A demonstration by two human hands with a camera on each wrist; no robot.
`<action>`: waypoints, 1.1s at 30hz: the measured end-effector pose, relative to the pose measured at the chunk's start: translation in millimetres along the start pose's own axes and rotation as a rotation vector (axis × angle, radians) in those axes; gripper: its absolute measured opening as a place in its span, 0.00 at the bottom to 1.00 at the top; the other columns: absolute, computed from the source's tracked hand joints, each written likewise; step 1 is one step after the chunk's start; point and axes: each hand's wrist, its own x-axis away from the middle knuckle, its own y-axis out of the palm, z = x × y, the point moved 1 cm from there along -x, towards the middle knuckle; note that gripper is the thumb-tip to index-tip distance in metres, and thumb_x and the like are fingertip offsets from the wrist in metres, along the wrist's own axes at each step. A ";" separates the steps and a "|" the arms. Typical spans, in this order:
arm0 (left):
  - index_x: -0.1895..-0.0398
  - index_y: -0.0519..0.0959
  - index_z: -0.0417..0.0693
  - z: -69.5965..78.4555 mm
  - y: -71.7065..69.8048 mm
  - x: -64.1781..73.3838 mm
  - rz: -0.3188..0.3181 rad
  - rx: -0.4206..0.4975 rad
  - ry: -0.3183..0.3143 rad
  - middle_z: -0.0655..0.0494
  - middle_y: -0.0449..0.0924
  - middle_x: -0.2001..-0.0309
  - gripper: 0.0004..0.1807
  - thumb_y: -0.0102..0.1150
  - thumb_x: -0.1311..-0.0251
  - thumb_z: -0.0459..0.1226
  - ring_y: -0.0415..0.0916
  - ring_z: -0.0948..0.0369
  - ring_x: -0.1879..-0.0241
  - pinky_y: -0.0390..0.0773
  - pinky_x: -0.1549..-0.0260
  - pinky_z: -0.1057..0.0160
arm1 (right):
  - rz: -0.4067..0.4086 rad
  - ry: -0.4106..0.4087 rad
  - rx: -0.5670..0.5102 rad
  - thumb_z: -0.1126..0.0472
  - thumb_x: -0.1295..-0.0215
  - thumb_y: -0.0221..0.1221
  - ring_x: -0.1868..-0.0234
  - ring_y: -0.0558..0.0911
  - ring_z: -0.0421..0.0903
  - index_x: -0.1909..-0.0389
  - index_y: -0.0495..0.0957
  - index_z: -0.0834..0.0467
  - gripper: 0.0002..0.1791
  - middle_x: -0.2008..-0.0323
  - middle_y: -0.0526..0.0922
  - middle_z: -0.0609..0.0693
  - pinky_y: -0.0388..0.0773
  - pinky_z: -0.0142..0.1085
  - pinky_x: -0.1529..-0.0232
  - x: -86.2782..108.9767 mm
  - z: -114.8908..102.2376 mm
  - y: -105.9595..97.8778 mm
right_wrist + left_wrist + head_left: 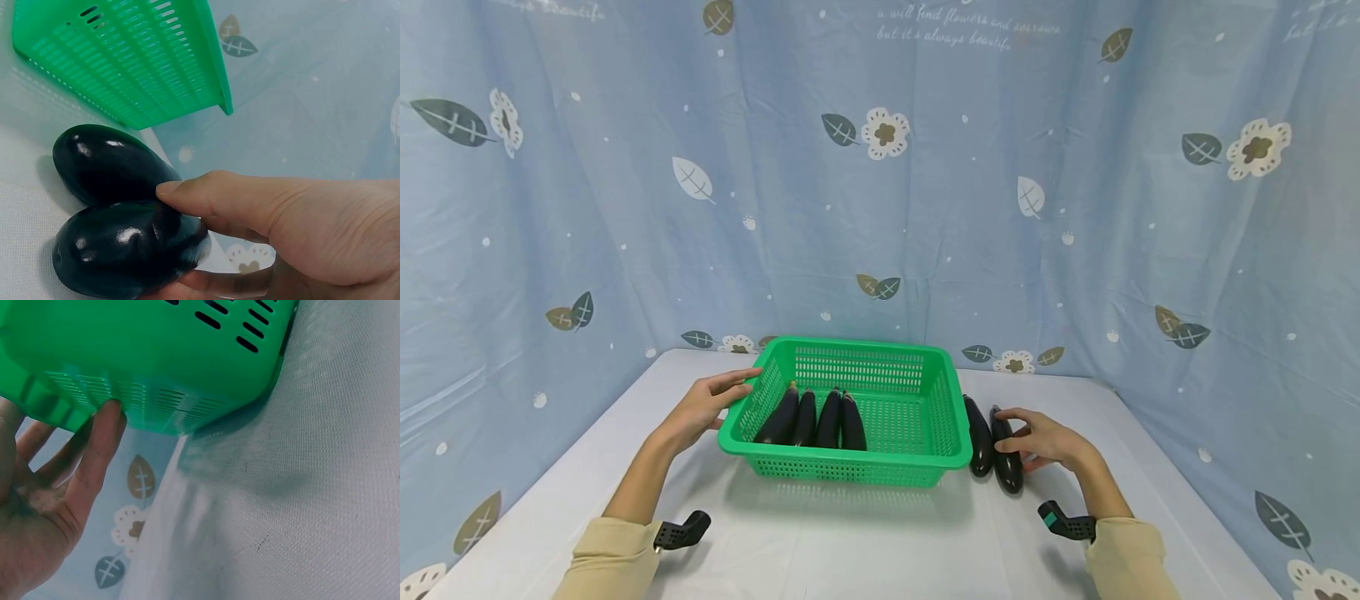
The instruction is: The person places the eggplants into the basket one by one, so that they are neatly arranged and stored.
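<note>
My left hand (697, 407) is at the left end of a green plastic basket (850, 460), its fingers fairly straight against the rim. In the left wrist view one finger (103, 434) touches the slotted outer wall, under the rim. Several dark eggplants (830, 421) lie side by side in the basket's left half. To the right of the basket, my right hand (1045, 439) holds an eggplant (1009, 471) on the table, thumb on top and fingers round the far side. A second eggplant (979, 437) lies against it, between it and the basket.
A white cloth (850, 550) covers the table. Behind it and at both sides hangs a blue curtain (775, 208) with leaf and flower prints. A black wrist camera (683, 530) sits on the left forearm and another (1067, 523) on the right.
</note>
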 end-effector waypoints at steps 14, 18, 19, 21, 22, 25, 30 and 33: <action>0.26 0.63 0.55 1.1 0.3 0.0 0.001 -0.003 -0.002 0.43 0.52 0.23 0.33 0.53 0.31 0.54 0.51 0.37 0.26 0.76 0.47 0.36 | 0.002 -0.004 0.009 0.56 0.39 0.66 0.62 0.82 0.48 0.29 0.62 0.60 0.39 0.47 0.77 0.65 0.86 0.46 0.62 0.6 -1.3 0.2; 0.25 0.62 0.55 1.1 0.4 0.1 -0.001 0.003 -0.001 0.43 0.51 0.23 0.33 0.53 0.30 0.54 0.51 0.37 0.26 0.76 0.46 0.36 | 0.002 -0.007 0.012 0.56 0.39 0.66 0.62 0.82 0.47 0.29 0.62 0.60 0.39 0.46 0.77 0.65 0.86 0.46 0.62 0.4 -1.4 -0.4; 0.25 0.62 0.55 1.2 0.5 -0.1 -0.003 0.003 0.000 0.43 0.51 0.23 0.33 0.53 0.30 0.54 0.51 0.37 0.26 0.76 0.46 0.36 | 0.003 -0.009 0.013 0.56 0.39 0.66 0.62 0.82 0.47 0.29 0.62 0.60 0.39 0.46 0.77 0.66 0.86 0.46 0.62 0.4 -1.3 -0.7; 0.25 0.62 0.55 1.4 0.6 -0.1 -0.004 0.005 0.001 0.42 0.51 0.23 0.33 0.53 0.30 0.53 0.51 0.37 0.26 0.76 0.46 0.36 | 0.004 -0.013 0.014 0.55 0.39 0.66 0.62 0.82 0.47 0.29 0.62 0.60 0.39 0.46 0.77 0.66 0.86 0.46 0.62 0.4 -1.1 -1.3; 0.25 0.62 0.55 1.5 0.6 -0.1 -0.004 0.005 0.002 0.42 0.50 0.23 0.33 0.53 0.30 0.53 0.51 0.36 0.26 0.76 0.46 0.36 | 0.004 -0.015 0.014 0.55 0.39 0.66 0.62 0.82 0.47 0.29 0.62 0.60 0.39 0.46 0.77 0.66 0.86 0.46 0.62 0.4 -0.9 -1.6; 0.25 0.62 0.55 1.4 0.5 -0.1 -0.005 0.003 0.001 0.41 0.50 0.23 0.33 0.52 0.30 0.53 0.51 0.36 0.26 0.76 0.46 0.36 | 0.004 -0.022 0.017 0.55 0.39 0.66 0.62 0.81 0.47 0.29 0.62 0.60 0.39 0.46 0.77 0.66 0.86 0.45 0.62 -0.1 -0.1 -2.9; 0.25 0.62 0.55 1.1 0.1 -0.5 -0.003 -0.008 -0.003 0.41 0.50 0.23 0.34 0.52 0.31 0.54 0.51 0.36 0.26 0.76 0.46 0.36 | 0.006 -0.039 0.012 0.56 0.39 0.66 0.63 0.82 0.47 0.29 0.62 0.61 0.40 0.46 0.77 0.67 0.86 0.45 0.63 -0.1 -0.1 -5.1; 0.25 0.62 0.55 0.9 -0.1 -1.1 -0.001 -0.010 -0.006 0.41 0.50 0.23 0.34 0.53 0.31 0.55 0.52 0.36 0.26 0.76 0.46 0.36 | 0.012 -0.040 0.009 0.56 0.39 0.66 0.63 0.82 0.46 0.29 0.62 0.60 0.39 0.46 0.77 0.66 0.86 0.45 0.63 0.7 -0.6 -6.5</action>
